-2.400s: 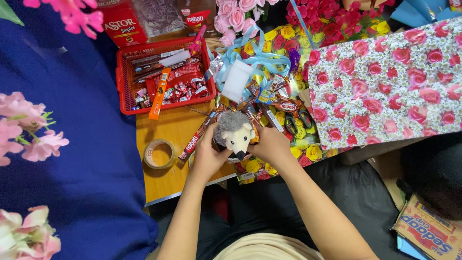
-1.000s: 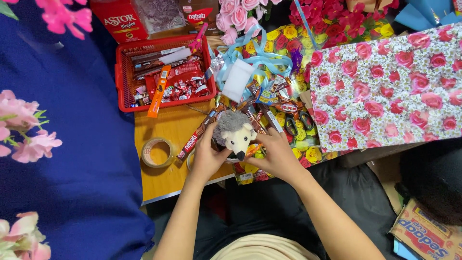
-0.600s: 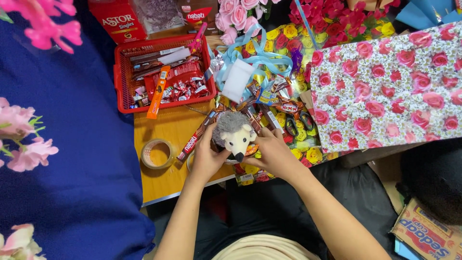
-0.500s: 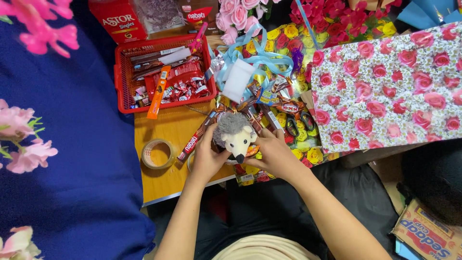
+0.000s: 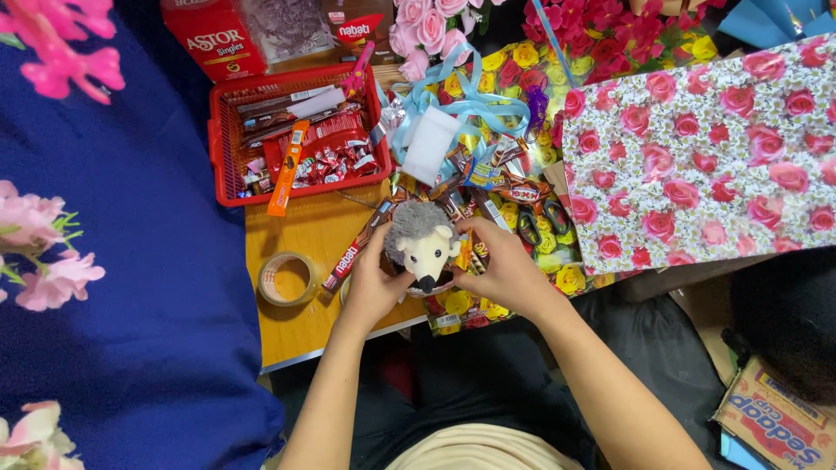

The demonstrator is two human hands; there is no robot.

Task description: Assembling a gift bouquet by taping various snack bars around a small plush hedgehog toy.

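While both hands close around it, the scene reads so:

Toy: a small plush hedgehog (image 5: 421, 244) with grey spines and a cream face, just below the middle of the frame, at the near edge of the wooden table (image 5: 305, 231).
Left hand (image 5: 370, 283): fingers curled about the toy's left side, gripping it.
Right hand (image 5: 503, 268): fingers wrapped round the toy's right side, thumb by its face.
Beneath the toy: a bouquet of sweets and yellow paper roses (image 5: 514, 61), tied with a pale blue ribbon (image 5: 461, 104).
Close by: black scissors (image 5: 540, 222) just right of the toy; a long red wafer bar (image 5: 353, 252) touching the left hand; a tape roll (image 5: 287, 278) to the left.
Upper left: a red basket (image 5: 228, 148) of wrapped sweets.
Right: rose-printed wrapping paper (image 5: 714, 148).
Left: blue cloth (image 5: 113, 305) with pink flowers (image 5: 43, 252).
Change: hands and toy hold the same places as a moment before; only the view has shifted a little.
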